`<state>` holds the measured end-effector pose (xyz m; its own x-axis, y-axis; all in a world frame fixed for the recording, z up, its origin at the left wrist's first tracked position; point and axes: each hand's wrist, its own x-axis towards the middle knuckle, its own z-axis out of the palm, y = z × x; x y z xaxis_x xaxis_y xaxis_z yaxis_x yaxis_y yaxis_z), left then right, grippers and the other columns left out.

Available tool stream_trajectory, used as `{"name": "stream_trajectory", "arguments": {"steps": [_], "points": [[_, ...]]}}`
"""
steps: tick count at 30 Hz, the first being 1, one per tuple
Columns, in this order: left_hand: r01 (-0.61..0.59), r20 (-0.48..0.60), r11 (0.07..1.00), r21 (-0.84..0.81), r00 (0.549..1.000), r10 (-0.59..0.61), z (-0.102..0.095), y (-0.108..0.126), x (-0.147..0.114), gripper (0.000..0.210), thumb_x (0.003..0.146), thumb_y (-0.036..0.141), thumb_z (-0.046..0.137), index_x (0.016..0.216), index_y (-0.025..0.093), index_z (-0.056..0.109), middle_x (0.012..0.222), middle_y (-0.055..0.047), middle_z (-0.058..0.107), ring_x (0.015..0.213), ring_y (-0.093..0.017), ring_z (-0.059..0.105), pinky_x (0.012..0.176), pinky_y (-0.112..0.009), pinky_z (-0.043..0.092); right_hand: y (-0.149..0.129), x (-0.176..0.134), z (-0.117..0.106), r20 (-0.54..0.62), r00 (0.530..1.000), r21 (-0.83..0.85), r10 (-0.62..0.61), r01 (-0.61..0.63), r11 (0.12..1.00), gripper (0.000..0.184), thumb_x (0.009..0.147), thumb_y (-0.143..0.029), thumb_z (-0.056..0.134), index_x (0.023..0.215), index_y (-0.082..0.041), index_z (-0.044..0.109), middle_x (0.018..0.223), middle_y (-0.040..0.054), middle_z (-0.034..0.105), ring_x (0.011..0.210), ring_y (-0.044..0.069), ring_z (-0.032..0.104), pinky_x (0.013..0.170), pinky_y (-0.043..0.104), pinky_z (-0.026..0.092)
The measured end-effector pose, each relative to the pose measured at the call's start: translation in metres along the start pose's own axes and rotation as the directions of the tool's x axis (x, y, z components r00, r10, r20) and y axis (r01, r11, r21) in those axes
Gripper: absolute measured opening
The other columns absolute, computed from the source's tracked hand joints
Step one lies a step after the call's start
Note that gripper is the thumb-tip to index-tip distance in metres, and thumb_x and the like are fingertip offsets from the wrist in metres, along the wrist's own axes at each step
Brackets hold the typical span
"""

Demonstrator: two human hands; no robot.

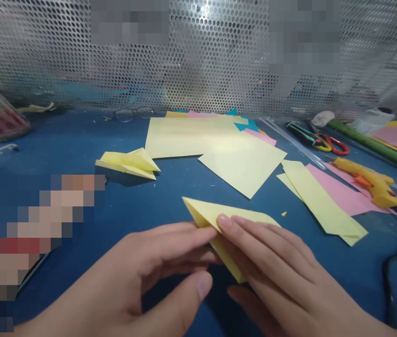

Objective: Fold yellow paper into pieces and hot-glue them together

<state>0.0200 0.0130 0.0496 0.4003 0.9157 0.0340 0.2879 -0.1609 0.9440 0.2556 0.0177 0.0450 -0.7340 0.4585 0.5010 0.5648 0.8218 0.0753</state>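
A folded pale yellow paper [233, 209], pointed at its left end, is held above the blue table between my two hands. My right hand [283, 262] is closed on it, the fingers lying along its upper side and the thumb lower down. From the left, my left hand [163, 262] holds the near edge with its index and middle fingers at the fold; its thumb stays apart from the paper. The left fingertips are partly hidden behind the paper and right fingers. Beyond my left hand rests a folded yellow paper plane [128, 164].
Flat yellow sheets [184, 135] lie ahead. To the right are yellow strips [321, 201], pink paper [342, 192], a yellow glue gun [370, 180] with a black cord, red-handled scissors [337, 145] and a green roll [377, 140]. Eyeglasses [124, 114] sit near the perforated metal panel [198, 56].
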Motion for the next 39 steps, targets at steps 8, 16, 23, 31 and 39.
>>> {"name": "stream_trajectory", "arguments": {"steps": [8,16,23,31,39], "points": [[0.291,0.015,0.807,-0.514,0.944,-0.330,-0.002,0.004,0.010,0.040,0.074,0.042,0.085,0.071,0.024,0.049,0.062,0.011,0.057,0.062,-0.008,0.062,0.068,-0.018,0.058,-0.006,-0.003,0.002,0.019,0.998,-0.046,-0.061,0.062,0.997,0.034,0.104,-0.019,0.045,0.135,-0.015,0.059,0.146,0.0009,0.054,0.119,0.015,0.058,0.090,0.032,0.047],[0.447,0.182,0.790,-0.420,0.894,-0.409,-0.007,0.005,0.025,0.036,0.078,0.053,0.077,0.092,0.021,0.065,0.082,0.001,0.075,0.082,-0.017,0.071,0.079,-0.023,0.057,0.003,0.003,-0.008,0.007,1.000,0.289,-0.017,0.014,0.957,0.022,0.104,-0.025,0.048,0.111,-0.023,0.069,0.123,0.0025,0.074,0.111,0.014,0.067,0.095,0.025,0.051],[0.382,0.248,0.913,-0.141,0.907,-0.341,-0.001,0.008,0.011,0.021,0.089,0.041,0.062,0.085,0.023,0.072,0.077,0.004,0.074,0.076,-0.016,0.069,0.067,-0.018,0.050,0.009,0.008,-0.007,0.102,0.951,0.550,0.291,-0.298,0.780,0.018,0.087,-0.016,0.069,0.104,-0.021,0.071,0.087,0.0004,0.077,0.075,0.010,0.070,0.068,0.017,0.054],[0.287,0.285,0.957,-0.033,0.921,-0.267,0.004,0.013,0.010,0.036,0.094,0.044,0.051,0.083,0.024,0.079,0.075,0.002,0.076,0.071,-0.016,0.071,0.065,-0.018,0.051,0.011,0.014,-0.003,0.634,0.724,0.662,0.272,-0.690,0.292,0.032,0.089,-0.046,0.068,0.073,-0.019,0.070,0.062,-0.0023,0.062,0.057,0.010,0.054,0.050,0.017,0.043],[0.383,0.240,0.917,-0.113,0.906,-0.349,-0.006,0.011,0.013,0.032,0.088,0.044,0.063,0.064,0.025,0.075,0.061,0.003,0.074,0.058,-0.012,0.069,0.056,-0.013,0.050,0.021,0.018,-0.010,0.568,0.797,0.658,0.207,-0.590,0.468,0.044,0.099,-0.041,0.055,0.062,-0.019,0.044,0.062,-0.0061,0.043,0.056,0.007,0.042,0.052,0.019,0.035]]}}
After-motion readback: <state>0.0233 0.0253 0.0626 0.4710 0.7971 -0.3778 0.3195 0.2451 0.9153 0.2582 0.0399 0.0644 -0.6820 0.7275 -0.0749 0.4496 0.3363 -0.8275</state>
